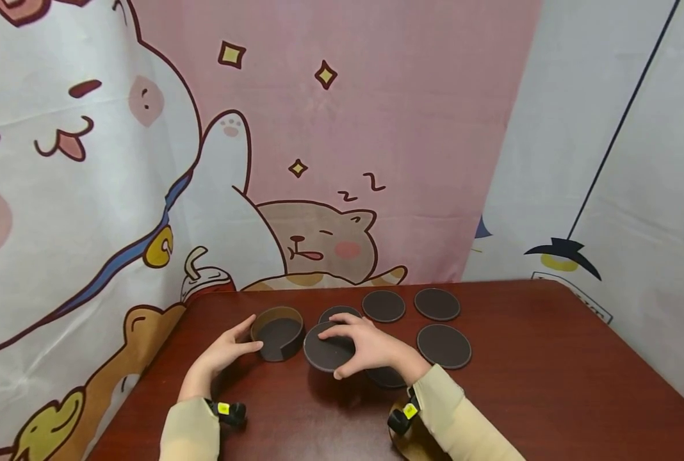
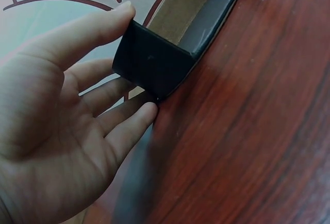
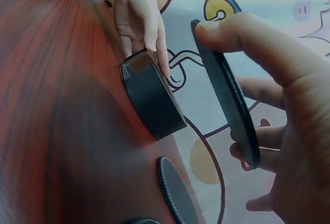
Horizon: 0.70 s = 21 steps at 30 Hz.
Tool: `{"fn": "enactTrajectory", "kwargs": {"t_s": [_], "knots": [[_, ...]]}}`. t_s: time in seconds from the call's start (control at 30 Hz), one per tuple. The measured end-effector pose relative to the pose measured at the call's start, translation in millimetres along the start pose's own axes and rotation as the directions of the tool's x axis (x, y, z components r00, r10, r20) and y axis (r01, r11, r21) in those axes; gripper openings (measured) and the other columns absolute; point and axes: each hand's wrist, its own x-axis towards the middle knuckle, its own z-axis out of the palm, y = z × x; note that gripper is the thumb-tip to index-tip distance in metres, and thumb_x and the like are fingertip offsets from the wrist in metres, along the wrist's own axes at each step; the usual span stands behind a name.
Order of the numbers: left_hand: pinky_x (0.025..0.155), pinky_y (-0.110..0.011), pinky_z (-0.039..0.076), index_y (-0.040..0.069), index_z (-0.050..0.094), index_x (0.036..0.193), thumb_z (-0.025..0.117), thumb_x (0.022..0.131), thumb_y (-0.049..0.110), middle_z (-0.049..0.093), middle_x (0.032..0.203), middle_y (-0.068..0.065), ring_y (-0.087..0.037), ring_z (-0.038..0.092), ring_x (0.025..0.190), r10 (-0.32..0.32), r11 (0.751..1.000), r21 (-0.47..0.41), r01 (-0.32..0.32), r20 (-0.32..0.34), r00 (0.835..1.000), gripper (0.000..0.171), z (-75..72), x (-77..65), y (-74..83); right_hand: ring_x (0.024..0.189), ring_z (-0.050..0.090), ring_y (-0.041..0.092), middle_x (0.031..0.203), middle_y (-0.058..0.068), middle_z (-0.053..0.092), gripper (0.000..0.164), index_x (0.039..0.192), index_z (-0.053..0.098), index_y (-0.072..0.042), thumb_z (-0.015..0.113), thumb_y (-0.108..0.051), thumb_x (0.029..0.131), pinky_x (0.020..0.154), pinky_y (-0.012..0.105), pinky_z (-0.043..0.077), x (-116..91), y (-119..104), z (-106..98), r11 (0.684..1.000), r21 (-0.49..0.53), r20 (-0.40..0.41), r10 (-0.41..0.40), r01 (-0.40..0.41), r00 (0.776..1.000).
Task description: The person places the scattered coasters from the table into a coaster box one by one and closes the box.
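Observation:
A round dark coaster (image 1: 321, 352) is held by its edges above the table, with the thumb and fingers of my right hand (image 1: 376, 346) spread across it. In the right wrist view the coaster (image 3: 227, 98) stands tilted on edge, apart from the table. To its left is a round, dark, open-topped coaster holder (image 1: 287, 351) with a brown inner wall and a gap in its side. My left hand (image 1: 227, 351) grips the holder's left side. The left wrist view shows the thumb on the holder's upper edge (image 2: 154, 59) and fingers lower down.
Several coasters lie flat on the reddish-brown table (image 1: 549, 371): two at the back (image 1: 383, 306), one at the right (image 1: 444, 346), others partly hidden by my right hand. A golden-brown object (image 1: 414, 445) shows under my right wrist. A cartoon cloth (image 1: 434, 128) hangs behind.

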Motion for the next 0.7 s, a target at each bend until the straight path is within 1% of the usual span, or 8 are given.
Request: {"fn": "enactTrajectory", "kwargs": {"t_s": [0.07,0.17,0.3,0.37,0.47,0.6,0.7], "knots": [[0.110,-0.059,0.020,0.007,0.024,0.154,0.072,0.088,0.021,0.024,0.156,-0.022,-0.042,0.023,0.141,0.002,1.000,0.010,-0.002,0.001,1.000,0.083,0.0,0.1,0.4,0.134,0.034,0.030,0.150,0.009,0.036,0.069,0.132,0.060,-0.029,0.082,-0.039,0.067,0.104,0.059,0.023,1,-1,-5,1.000,-0.010,-0.002,-0.019,0.019,1.000],[0.110,-0.060,0.020,0.007,0.025,0.154,0.072,0.088,0.021,0.023,0.156,-0.022,-0.042,0.023,0.141,0.001,1.000,0.016,-0.001,-0.004,1.000,0.083,0.6,0.3,0.3,0.134,0.033,0.028,0.150,0.007,0.035,0.069,0.132,0.060,-0.030,0.082,-0.038,0.067,0.104,0.056,0.025,4,-3,-11,0.999,-0.037,-0.006,-0.040,0.040,0.999],[0.110,-0.059,0.020,0.007,0.025,0.154,0.072,0.088,0.021,0.023,0.156,-0.022,-0.042,0.023,0.141,0.003,1.000,0.011,-0.003,-0.007,1.000,0.083,0.6,0.2,-0.2,0.135,0.031,0.025,0.152,0.003,0.031,0.069,0.133,0.060,-0.032,0.082,-0.039,0.068,0.099,0.046,0.035,10,-5,-20,0.998,-0.042,-0.004,-0.043,0.043,0.999],[0.110,-0.058,0.020,0.007,0.025,0.154,0.072,0.088,0.022,0.023,0.156,-0.022,-0.042,0.023,0.141,0.003,1.000,0.009,-0.003,-0.009,1.000,0.083,0.5,-0.5,0.3,0.136,0.031,0.024,0.153,0.002,0.030,0.069,0.133,0.059,-0.032,0.081,-0.039,0.068,0.098,0.043,0.038,13,-6,-24,0.998,-0.036,0.002,-0.042,0.043,0.999],[0.110,-0.059,0.021,0.006,0.025,0.154,0.072,0.088,0.022,0.024,0.155,-0.022,-0.042,0.023,0.141,0.008,1.000,0.011,-0.008,-0.007,1.000,0.083,0.4,-2.1,1.1,0.134,0.033,0.023,0.153,0.000,0.029,0.070,0.134,0.058,-0.032,0.081,-0.040,0.069,0.096,0.041,0.040,18,-8,-28,0.999,-0.028,0.013,-0.032,0.032,0.999],[0.110,-0.058,0.021,0.005,0.025,0.154,0.072,0.088,0.021,0.025,0.155,-0.023,-0.042,0.024,0.141,0.016,1.000,0.007,-0.016,-0.006,1.000,0.082,0.7,-3.6,1.8,0.133,0.035,0.022,0.153,-0.001,0.029,0.070,0.134,0.058,-0.033,0.081,-0.041,0.069,0.095,0.040,0.040,23,-11,-34,0.999,-0.042,0.018,-0.025,0.026,1.000],[0.110,-0.058,0.021,0.005,0.025,0.154,0.072,0.088,0.021,0.025,0.155,-0.023,-0.042,0.025,0.140,0.019,1.000,0.008,-0.019,-0.007,1.000,0.082,0.8,-2.6,0.8,0.133,0.035,0.023,0.152,0.001,0.030,0.070,0.134,0.059,-0.031,0.082,-0.040,0.068,0.095,0.040,0.041,27,-13,-38,0.998,-0.055,0.023,-0.035,0.036,0.999]]}}
